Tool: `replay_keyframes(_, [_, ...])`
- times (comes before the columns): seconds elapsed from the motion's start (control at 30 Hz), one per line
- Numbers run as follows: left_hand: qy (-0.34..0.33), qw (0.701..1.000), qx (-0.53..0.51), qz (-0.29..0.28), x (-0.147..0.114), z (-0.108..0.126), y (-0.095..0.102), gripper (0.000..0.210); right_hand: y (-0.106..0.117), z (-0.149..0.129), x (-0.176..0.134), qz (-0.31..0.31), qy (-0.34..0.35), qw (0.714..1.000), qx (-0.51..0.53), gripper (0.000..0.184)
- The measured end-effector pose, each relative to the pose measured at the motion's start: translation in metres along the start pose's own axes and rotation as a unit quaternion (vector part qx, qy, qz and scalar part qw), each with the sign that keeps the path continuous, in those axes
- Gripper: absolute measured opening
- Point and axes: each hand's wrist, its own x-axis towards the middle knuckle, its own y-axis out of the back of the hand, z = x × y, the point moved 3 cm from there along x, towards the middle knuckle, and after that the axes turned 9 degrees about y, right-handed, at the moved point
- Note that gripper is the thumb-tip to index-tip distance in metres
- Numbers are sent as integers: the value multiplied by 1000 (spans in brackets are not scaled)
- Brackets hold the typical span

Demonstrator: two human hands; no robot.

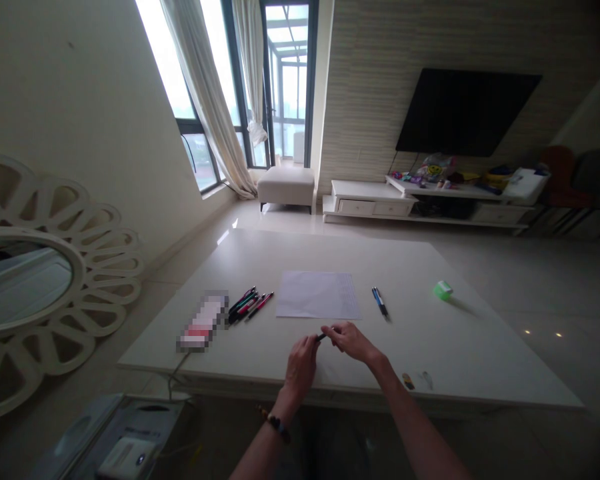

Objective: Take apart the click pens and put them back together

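Between my two hands, over the near side of the white table [405,260], is a dark pen [322,337]. My left hand [303,360] is closed around one end of it. The fingers of my right hand [347,339] pinch its other end. Just beyond my hands lies a stack of white paper [317,295]. To the right of the paper, a couple of pens [380,303] lie side by side. Several more pens [247,305] in black, red and green are bunched left of the paper. My fingers hide much of the held pen.
A blurred-out phone [204,323] with a cable lies at the table's left. A green and white object [443,289] stands at the right. Small flat items [409,381] lie near the front edge. An open box [125,433] stands below at the left, near a round mirror [77,267].
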Motion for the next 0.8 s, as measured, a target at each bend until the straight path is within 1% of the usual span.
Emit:
replay_keyframes(0.1, [-2, 1000, 4, -1, 0, 0, -1, 21, -2, 1, -1, 20, 12, 1000, -9, 41])
replay_keyframes(0.17, [1, 1000, 8, 2, 1, -1, -1, 21, -4, 3, -2, 45, 5, 998, -44, 46])
replay_keyframes(0.23, [3, 1000, 9, 6, 1, -1, -1, 20, -7, 5, -2, 58, -2, 996, -73, 46])
replay_keyframes(0.33, [-6, 1000, 10, 8, 0, -1, -1, 20, -10, 7, -3, 57, 4, 995, -76, 39])
replay_keyframes(0.47, [-19, 1000, 7, 7, 0, 1, 0, 20, -11, 7, -5, 58, -7, 995, -85, 44])
replay_keyframes(0.57, [-18, 1000, -4, 11, 0, 1, 1, 20, -12, 5, -6, 54, 2, 996, -71, 40])
replay_keyframes(0.7, [-17, 1000, -9, 9, 0, 0, 0, 22, -11, 4, -5, 63, -9, 994, -85, 43])
replay_keyframes(0.8, [-16, 1000, -15, 6, 0, 0, 0, 23, -10, 3, -4, 60, 3, 994, -91, 37])
